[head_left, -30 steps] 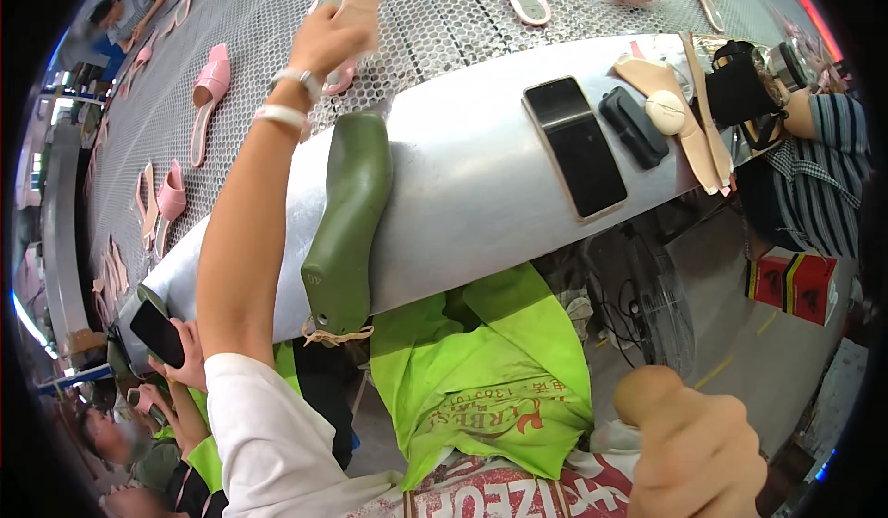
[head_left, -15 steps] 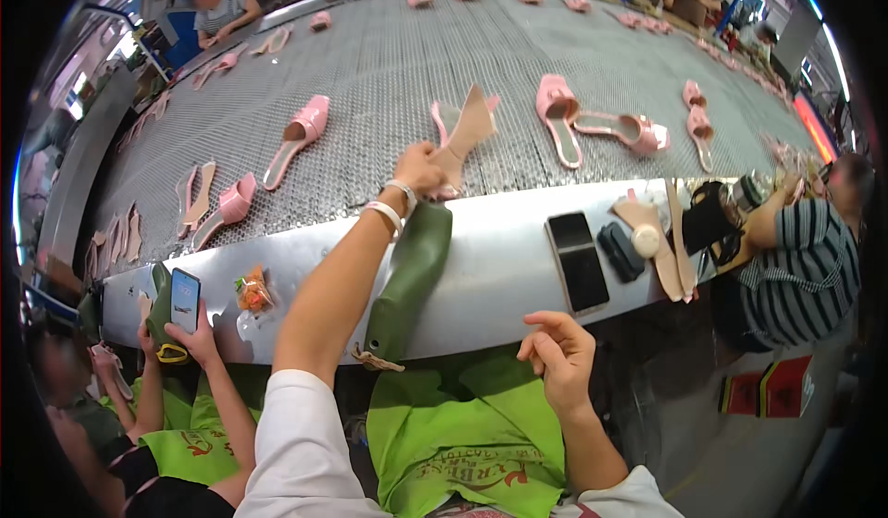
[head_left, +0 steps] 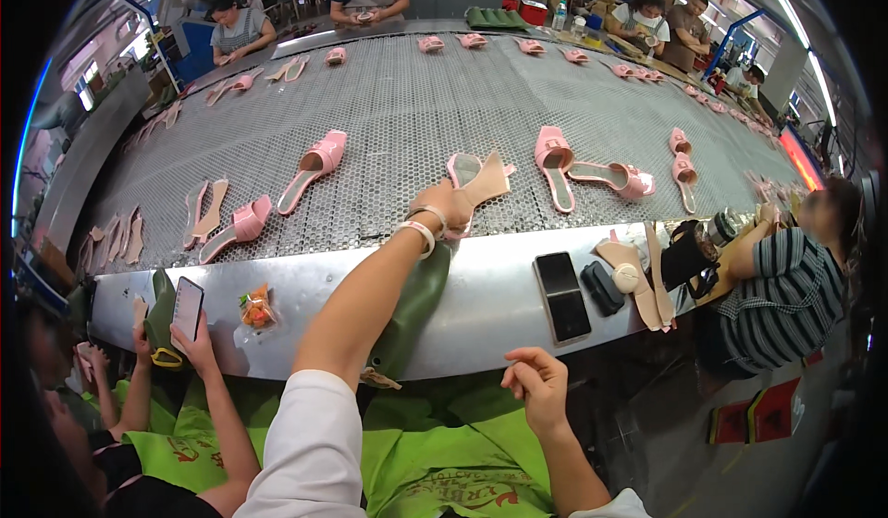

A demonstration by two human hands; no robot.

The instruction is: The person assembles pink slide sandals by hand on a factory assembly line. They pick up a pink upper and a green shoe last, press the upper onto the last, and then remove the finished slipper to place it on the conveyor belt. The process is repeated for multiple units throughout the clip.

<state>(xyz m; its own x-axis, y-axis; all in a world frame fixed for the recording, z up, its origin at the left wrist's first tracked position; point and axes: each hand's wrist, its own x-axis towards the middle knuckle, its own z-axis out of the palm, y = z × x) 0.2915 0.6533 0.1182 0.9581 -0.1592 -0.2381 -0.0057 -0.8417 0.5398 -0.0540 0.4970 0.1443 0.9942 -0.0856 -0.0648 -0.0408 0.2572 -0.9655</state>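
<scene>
My left hand [head_left: 446, 205] reaches over the metal ledge onto the mesh conveyor. Its fingers are closed round the narrow ends of a beige insole [head_left: 485, 182] and a pink-edged shoe sole [head_left: 460, 165] lying partly under it. The fingertips are hidden by the back of the hand. Below my left forearm, a dark green shoe last-like form [head_left: 421, 301] lies across the ledge, partly covered. Near the ledge's front edge my right hand [head_left: 541, 387] hangs over my green apron [head_left: 462, 472], fingers loosely curled and apart, holding nothing.
Pink slide sandals [head_left: 319, 168] stand about the conveyor [head_left: 388, 129]. On the ledge [head_left: 481, 287] are a dark phone [head_left: 561, 298], a black case [head_left: 603, 289], beige insoles [head_left: 638, 287] and a bagged snack [head_left: 257, 307]. Co-workers sit on both sides; the left one holds a phone [head_left: 187, 312].
My view has tilted up, showing more of the far side. The insole and sole in my left hand now lie lower and flatter over the belt. My right hand stays empty.
</scene>
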